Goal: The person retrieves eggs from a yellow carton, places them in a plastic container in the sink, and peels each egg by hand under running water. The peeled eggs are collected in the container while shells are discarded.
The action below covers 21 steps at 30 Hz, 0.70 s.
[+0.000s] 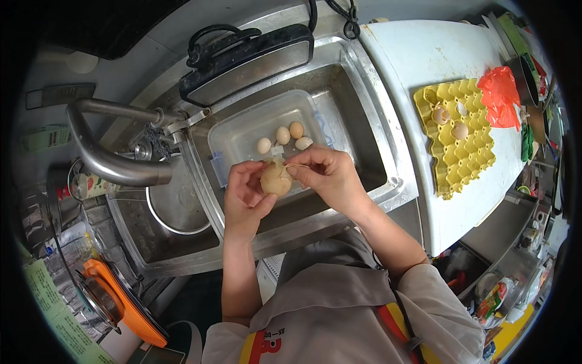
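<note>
My left hand [248, 193] cradles a round, pale yellow-brown vegetable [276, 179], which looks like an onion with torn papery skin around its top. Thumb and fingers of my right hand [325, 175] pinch a thin strip of that skin at the vegetable's upper right side. Both hands are over the near edge of a clear plastic tub [245, 125], which sits in the steel sink basin [359, 127]. Just beyond my fingers several whole eggs [283, 135] lie in the tub, with a small pale scrap [277, 150] near them.
A yellow egg tray [464, 159] with cracked eggshells [441, 114] rests on the white counter [409, 50] at right, beside a red plastic bag [500, 98]. The steel faucet [113, 168] arches over the smaller left basin, which holds a round metal-rimmed strainer [177, 195]. A black-framed panel [250, 63] stands behind the sink.
</note>
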Each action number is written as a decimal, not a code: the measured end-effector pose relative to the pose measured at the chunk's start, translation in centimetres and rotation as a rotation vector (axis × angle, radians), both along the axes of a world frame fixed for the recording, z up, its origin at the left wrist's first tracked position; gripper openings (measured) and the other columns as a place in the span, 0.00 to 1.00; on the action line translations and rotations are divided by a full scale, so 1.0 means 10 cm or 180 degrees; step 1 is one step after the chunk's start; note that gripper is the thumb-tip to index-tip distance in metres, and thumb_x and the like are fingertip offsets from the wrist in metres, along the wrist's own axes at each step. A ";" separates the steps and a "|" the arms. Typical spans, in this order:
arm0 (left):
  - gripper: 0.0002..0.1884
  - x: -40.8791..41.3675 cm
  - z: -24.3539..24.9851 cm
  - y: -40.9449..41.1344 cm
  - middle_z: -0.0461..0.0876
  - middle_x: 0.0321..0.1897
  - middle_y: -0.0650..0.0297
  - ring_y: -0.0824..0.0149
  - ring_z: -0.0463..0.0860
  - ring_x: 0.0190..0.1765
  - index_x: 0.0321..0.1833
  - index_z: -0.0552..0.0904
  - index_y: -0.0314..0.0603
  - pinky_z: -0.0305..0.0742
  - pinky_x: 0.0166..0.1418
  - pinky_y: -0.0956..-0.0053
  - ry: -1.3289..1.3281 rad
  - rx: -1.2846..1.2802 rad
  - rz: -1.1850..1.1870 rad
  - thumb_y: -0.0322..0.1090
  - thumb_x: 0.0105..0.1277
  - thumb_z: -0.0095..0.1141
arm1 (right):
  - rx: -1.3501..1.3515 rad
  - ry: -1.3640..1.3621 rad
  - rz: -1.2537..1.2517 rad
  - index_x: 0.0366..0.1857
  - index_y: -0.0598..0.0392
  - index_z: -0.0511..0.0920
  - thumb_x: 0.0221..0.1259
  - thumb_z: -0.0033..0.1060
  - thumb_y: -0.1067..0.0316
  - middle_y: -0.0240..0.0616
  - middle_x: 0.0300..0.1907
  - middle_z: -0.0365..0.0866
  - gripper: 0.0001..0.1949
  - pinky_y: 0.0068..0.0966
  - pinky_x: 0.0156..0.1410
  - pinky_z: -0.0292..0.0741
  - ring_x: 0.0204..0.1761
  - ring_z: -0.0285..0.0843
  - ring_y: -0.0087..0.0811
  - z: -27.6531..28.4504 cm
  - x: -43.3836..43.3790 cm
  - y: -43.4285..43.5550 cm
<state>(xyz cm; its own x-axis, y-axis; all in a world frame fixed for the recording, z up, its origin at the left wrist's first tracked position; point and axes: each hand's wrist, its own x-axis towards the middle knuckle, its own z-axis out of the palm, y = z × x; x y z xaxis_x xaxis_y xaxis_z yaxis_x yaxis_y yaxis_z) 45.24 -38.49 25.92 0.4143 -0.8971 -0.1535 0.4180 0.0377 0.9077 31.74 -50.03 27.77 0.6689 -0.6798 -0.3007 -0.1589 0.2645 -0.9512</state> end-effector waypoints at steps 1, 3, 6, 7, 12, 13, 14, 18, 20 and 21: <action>0.29 -0.01 0.00 0.00 0.73 0.53 0.59 0.66 0.73 0.57 0.56 0.67 0.39 0.70 0.63 0.69 -0.0060 0.0041 0.0012 0.15 0.50 0.59 | 0.0297 -0.0063 -0.0044 0.38 0.57 0.83 0.51 0.65 0.78 0.36 0.31 0.76 0.10 0.19 0.36 0.74 0.32 0.77 0.24 -0.02 0.01 0.00; 0.29 -0.02 -0.01 -0.01 0.73 0.52 0.59 0.67 0.73 0.56 0.56 0.67 0.39 0.70 0.62 0.70 -0.0170 0.0124 0.0038 0.15 0.50 0.60 | -0.1227 -0.0151 -0.0085 0.38 0.57 0.83 0.50 0.65 0.78 0.37 0.30 0.76 0.10 0.19 0.36 0.74 0.31 0.77 0.26 -0.04 -0.02 0.07; 0.29 -0.01 0.00 -0.01 0.74 0.52 0.60 0.67 0.74 0.55 0.56 0.68 0.39 0.70 0.61 0.70 -0.0314 0.0323 0.0054 0.15 0.50 0.60 | -0.1924 -0.0306 -0.0065 0.36 0.59 0.82 0.51 0.63 0.76 0.40 0.28 0.76 0.07 0.26 0.38 0.76 0.28 0.77 0.37 -0.01 -0.01 0.14; 0.29 0.00 0.00 0.01 0.74 0.52 0.60 0.67 0.74 0.55 0.56 0.68 0.39 0.70 0.61 0.71 -0.0349 0.0280 0.0024 0.15 0.50 0.60 | -0.1757 -0.0192 -0.0025 0.36 0.59 0.82 0.51 0.63 0.76 0.40 0.28 0.76 0.08 0.25 0.37 0.76 0.27 0.77 0.35 -0.02 0.01 0.10; 0.29 0.03 0.03 -0.01 0.74 0.51 0.61 0.67 0.75 0.54 0.56 0.68 0.39 0.70 0.59 0.71 -0.0435 0.0043 -0.0020 0.15 0.49 0.60 | 0.0822 -0.0202 0.0179 0.38 0.63 0.81 0.54 0.63 0.74 0.37 0.29 0.76 0.08 0.19 0.36 0.72 0.28 0.74 0.22 -0.11 0.05 -0.09; 0.29 0.02 0.03 -0.01 0.74 0.51 0.61 0.67 0.75 0.54 0.56 0.68 0.39 0.70 0.59 0.71 -0.0436 0.0091 -0.0013 0.15 0.49 0.60 | 0.0467 -0.0117 0.0089 0.38 0.63 0.82 0.55 0.63 0.74 0.36 0.29 0.76 0.08 0.19 0.36 0.72 0.29 0.74 0.21 -0.09 0.04 -0.05; 0.29 0.01 0.02 0.00 0.74 0.51 0.61 0.67 0.75 0.54 0.56 0.68 0.39 0.70 0.59 0.71 -0.0434 0.0138 -0.0002 0.15 0.49 0.60 | 0.0110 -0.0028 0.0002 0.39 0.62 0.82 0.55 0.63 0.75 0.34 0.30 0.76 0.08 0.19 0.36 0.72 0.29 0.74 0.20 -0.07 0.02 0.02; 0.29 0.01 0.04 -0.02 0.74 0.53 0.59 0.66 0.74 0.55 0.55 0.68 0.39 0.70 0.60 0.71 -0.0544 0.0332 0.0014 0.14 0.48 0.60 | -0.2931 -0.0526 -0.0081 0.40 0.61 0.82 0.55 0.63 0.75 0.34 0.32 0.76 0.09 0.20 0.37 0.73 0.31 0.75 0.21 -0.14 0.02 0.13; 0.30 0.03 0.05 0.01 0.73 0.54 0.58 0.66 0.74 0.55 0.55 0.68 0.39 0.70 0.60 0.70 -0.0606 0.0262 -0.0064 0.14 0.48 0.60 | -0.2455 -0.0421 -0.0025 0.40 0.61 0.82 0.56 0.62 0.76 0.36 0.33 0.77 0.08 0.20 0.37 0.74 0.32 0.76 0.24 -0.10 0.03 0.08; 0.30 0.03 0.05 0.02 0.73 0.54 0.57 0.65 0.74 0.56 0.55 0.68 0.39 0.70 0.61 0.69 -0.0641 0.0230 -0.0106 0.14 0.47 0.60 | -0.1897 -0.0249 -0.0030 0.40 0.61 0.82 0.56 0.62 0.76 0.36 0.33 0.77 0.08 0.21 0.38 0.74 0.32 0.76 0.23 -0.07 0.05 0.06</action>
<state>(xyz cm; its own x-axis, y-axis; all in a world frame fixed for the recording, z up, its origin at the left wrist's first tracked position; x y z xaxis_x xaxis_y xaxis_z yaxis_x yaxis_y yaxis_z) 45.58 -38.32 26.46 0.4133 -0.9005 -0.1352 0.2278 -0.0415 0.9728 32.21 -49.46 27.04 0.6667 -0.7223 0.1840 -0.0827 -0.3170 -0.9448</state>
